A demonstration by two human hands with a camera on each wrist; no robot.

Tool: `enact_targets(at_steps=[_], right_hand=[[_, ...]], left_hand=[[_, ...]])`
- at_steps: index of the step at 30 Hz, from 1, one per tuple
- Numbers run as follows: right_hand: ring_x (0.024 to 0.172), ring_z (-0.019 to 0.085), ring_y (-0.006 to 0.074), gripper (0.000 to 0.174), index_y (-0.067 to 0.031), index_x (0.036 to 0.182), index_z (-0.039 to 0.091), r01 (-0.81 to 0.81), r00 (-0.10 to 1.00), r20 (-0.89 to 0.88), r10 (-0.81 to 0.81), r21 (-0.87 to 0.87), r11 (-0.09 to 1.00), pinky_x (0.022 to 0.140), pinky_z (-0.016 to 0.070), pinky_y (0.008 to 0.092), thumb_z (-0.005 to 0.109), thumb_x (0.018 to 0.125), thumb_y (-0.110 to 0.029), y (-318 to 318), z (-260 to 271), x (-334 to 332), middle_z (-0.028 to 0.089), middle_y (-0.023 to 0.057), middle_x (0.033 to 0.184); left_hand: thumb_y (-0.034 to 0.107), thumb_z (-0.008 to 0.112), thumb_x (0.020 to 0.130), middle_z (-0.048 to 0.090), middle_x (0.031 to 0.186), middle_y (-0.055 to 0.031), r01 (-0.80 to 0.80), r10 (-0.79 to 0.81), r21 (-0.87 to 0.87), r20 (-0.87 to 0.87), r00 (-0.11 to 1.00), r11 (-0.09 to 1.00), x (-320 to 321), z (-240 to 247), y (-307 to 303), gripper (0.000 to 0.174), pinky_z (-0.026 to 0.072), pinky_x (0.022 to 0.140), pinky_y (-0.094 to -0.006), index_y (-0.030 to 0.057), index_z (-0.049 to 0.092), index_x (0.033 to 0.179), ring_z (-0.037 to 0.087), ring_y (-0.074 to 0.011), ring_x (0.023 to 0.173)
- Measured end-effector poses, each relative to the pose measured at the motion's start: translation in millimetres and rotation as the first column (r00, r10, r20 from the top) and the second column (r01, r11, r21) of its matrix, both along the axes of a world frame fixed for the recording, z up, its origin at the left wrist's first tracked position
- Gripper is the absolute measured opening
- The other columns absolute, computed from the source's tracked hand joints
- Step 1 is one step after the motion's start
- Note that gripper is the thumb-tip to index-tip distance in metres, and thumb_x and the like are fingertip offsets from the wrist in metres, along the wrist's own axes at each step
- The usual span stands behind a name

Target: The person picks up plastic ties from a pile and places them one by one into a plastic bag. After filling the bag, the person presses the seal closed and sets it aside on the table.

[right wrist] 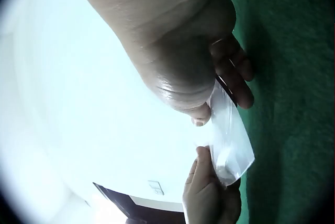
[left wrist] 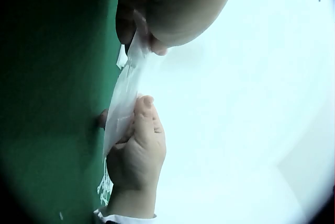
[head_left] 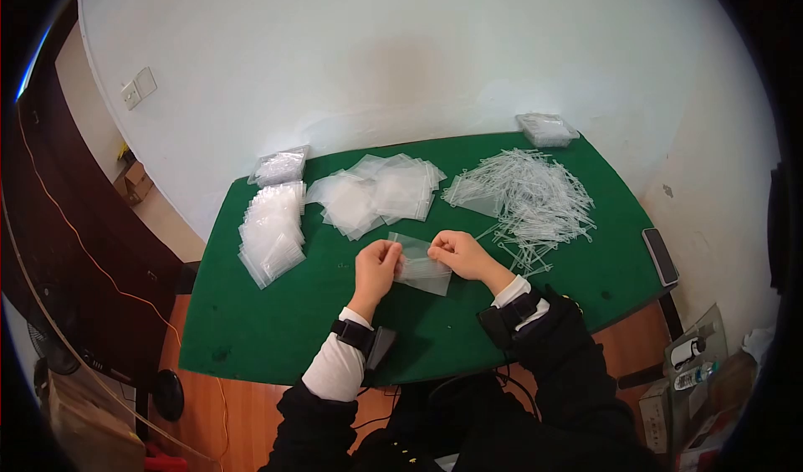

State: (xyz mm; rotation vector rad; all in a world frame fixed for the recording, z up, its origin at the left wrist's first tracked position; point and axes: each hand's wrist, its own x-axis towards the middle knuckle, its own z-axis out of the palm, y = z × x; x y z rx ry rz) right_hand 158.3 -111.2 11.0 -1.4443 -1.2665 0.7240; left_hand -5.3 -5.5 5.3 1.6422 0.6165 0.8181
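Note:
Both hands hold a small clear plastic bag (head_left: pixel 431 283) over the near middle of the table. My left hand (head_left: pixel 375 269) pinches its left side between thumb and fingers. At the other side, the thumb and fingers of my right hand (head_left: pixel 465 257) grip the plastic. In the left wrist view the bag (left wrist: pixel 122 101) stretches between the two hands, seen nearly edge-on. The right wrist view shows the bag (right wrist: pixel 233 140) slanting down from the right hand's thumb to the left hand (right wrist: pixel 205 195). Something pale shows inside it there, too blurred to make out.
Beyond the hands lies a spread of flat clear bags (head_left: pixel 401 192). A fanned row of bags (head_left: pixel 272 229) is at left, a heap of thin clear looped sticks (head_left: pixel 539 200) at right. Wrapped packs (head_left: pixel 281 165) (head_left: pixel 547 130) sit at the back corners; a phone (head_left: pixel 660 257) lies at the right edge.

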Motion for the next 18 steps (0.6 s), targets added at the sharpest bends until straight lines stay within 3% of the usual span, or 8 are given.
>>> enact_targets(at_steps=[4,7,8,11,12,15,18], right_hand=[[0.052,0.047,0.0077,0.020,0.0000,0.071,0.053,-0.017,1.000,0.014,0.016,0.053,0.998,0.048,0.0370,0.0242,0.058,0.081,-0.016,8,-14,11,0.053,0.0010,0.059],[0.053,0.044,0.0050,0.019,-0.0020,0.071,0.051,0.220,0.975,-0.061,-0.214,0.125,0.967,0.049,0.0369,0.0217,0.055,0.085,-0.015,9,-14,15,0.051,-0.0013,0.061],[0.053,0.044,0.0050,0.019,-0.0020,0.071,0.051,0.222,0.974,-0.061,-0.216,0.125,0.967,0.049,0.0369,0.0217,0.055,0.085,-0.015,9,-15,16,0.051,-0.0013,0.061],[0.048,0.044,0.0114,0.025,0.0007,0.070,0.052,0.414,0.910,-0.071,-0.409,0.219,0.883,0.046,0.0348,0.0279,0.055,0.084,-0.020,10,-12,15,0.050,0.0045,0.055],[0.048,0.044,0.0114,0.025,0.0007,0.070,0.052,0.416,0.909,-0.071,-0.411,0.217,0.883,0.046,0.0348,0.0279,0.055,0.084,-0.020,9,-10,14,0.050,0.0045,0.055],[0.045,0.044,0.0203,0.027,0.0009,0.073,0.052,0.424,0.856,0.164,-0.491,0.320,0.847,0.045,0.0340,0.0319,0.053,0.086,-0.023,7,-4,14,0.048,0.0110,0.052],[0.045,0.044,0.0259,0.029,0.0005,0.072,0.051,0.453,0.827,0.192,-0.529,0.330,0.828,0.045,0.0335,0.0343,0.053,0.086,-0.025,9,-5,15,0.047,0.0139,0.052]], left_hand=[[0.012,0.054,0.086,0.058,0.065,-0.0023,-0.037,0.040,-0.064,0.058,0.998,0.997,-1,-6,8,0.015,0.0404,0.047,-0.0197,-0.0012,0.056,0.078,0.051,-0.0071,0.052],[0.012,0.054,0.086,0.059,0.068,-0.0027,0.008,0.004,-0.159,0.078,0.997,0.987,0,-1,3,0.014,0.0425,0.050,-0.0202,-0.0006,0.055,0.080,0.053,-0.0082,0.054],[0.011,0.054,0.086,0.059,0.069,-0.0032,0.077,-0.067,-0.132,0.084,0.994,0.988,0,0,0,0.013,0.0432,0.051,-0.0204,-0.0006,0.055,0.081,0.054,-0.0084,0.055],[0.010,0.055,0.086,0.060,0.071,-0.0041,0.213,-0.206,-0.078,0.091,0.974,0.974,1,-2,-3,0.011,0.0447,0.053,-0.0209,-0.0006,0.055,0.082,0.056,-0.0090,0.058],[0.009,0.055,0.085,0.060,0.071,-0.0043,0.227,-0.221,-0.055,0.092,0.971,0.972,2,-3,-1,0.010,0.0448,0.053,-0.0208,-0.0009,0.054,0.081,0.056,-0.0089,0.058],[0.007,0.055,0.085,0.061,0.069,-0.0049,0.256,-0.254,-0.012,0.091,0.963,0.967,2,-5,2,0.009,0.0449,0.054,-0.0206,-0.0016,0.054,0.080,0.056,-0.0086,0.059],[0.006,0.055,0.084,0.060,0.069,-0.0047,0.267,-0.264,-0.019,0.092,0.960,0.964,1,-6,0,0.009,0.0447,0.053,-0.0204,-0.0014,0.054,0.080,0.057,-0.0086,0.059]])
